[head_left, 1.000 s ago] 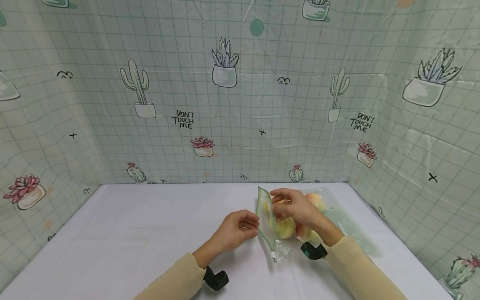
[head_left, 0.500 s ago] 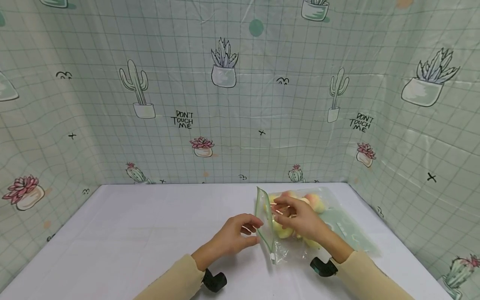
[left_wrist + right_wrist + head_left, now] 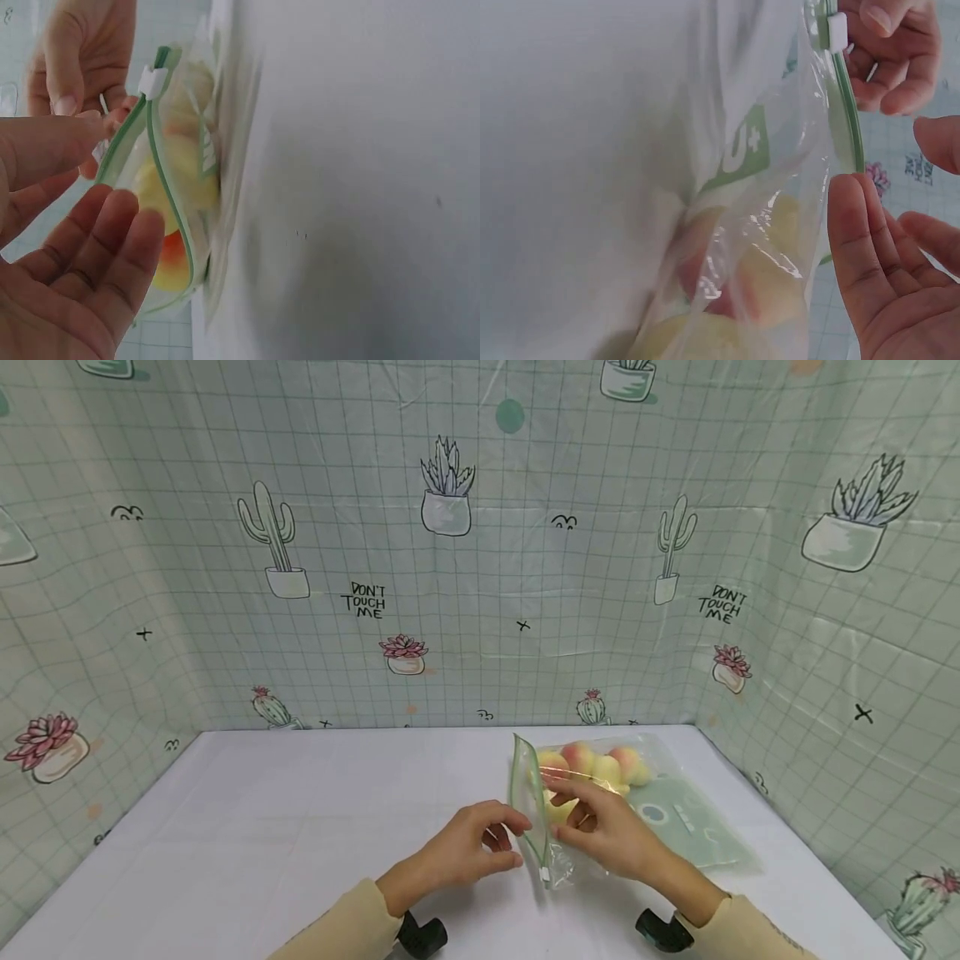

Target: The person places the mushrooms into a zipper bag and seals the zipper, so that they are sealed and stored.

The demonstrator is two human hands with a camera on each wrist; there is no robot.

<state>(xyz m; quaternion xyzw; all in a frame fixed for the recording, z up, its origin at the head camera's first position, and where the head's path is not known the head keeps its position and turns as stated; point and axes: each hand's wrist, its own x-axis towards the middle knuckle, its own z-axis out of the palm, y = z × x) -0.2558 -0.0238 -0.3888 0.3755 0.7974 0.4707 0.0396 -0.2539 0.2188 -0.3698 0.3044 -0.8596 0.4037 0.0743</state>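
Note:
A clear zip bag [image 3: 693, 835] with green zip strips lies on its side, its mouth gaping to the left. Several yellow-and-red peaches [image 3: 577, 757] are inside. At the near end of the zip sits a white slider [image 3: 152, 82], with the two strips spread apart beyond it. My left hand [image 3: 472, 845] is just left of the mouth, fingers loosely bent, fingertips right at the green edge. My right hand [image 3: 611, 831] is over the bag close behind the zip, its fingers extended toward the edge in the right wrist view. Nothing is pinched in either hand.
A white table [image 3: 300, 843] carries the bag on its right half. Behind and at both sides hangs a grid-patterned curtain [image 3: 480, 568] with cactus drawings. Black wrist cameras [image 3: 663, 930] hang under both wrists.
Both hands have shifted nearer to me along the bag's mouth, from its middle toward the slider end. More peaches show behind the right hand. The bag stays in place.

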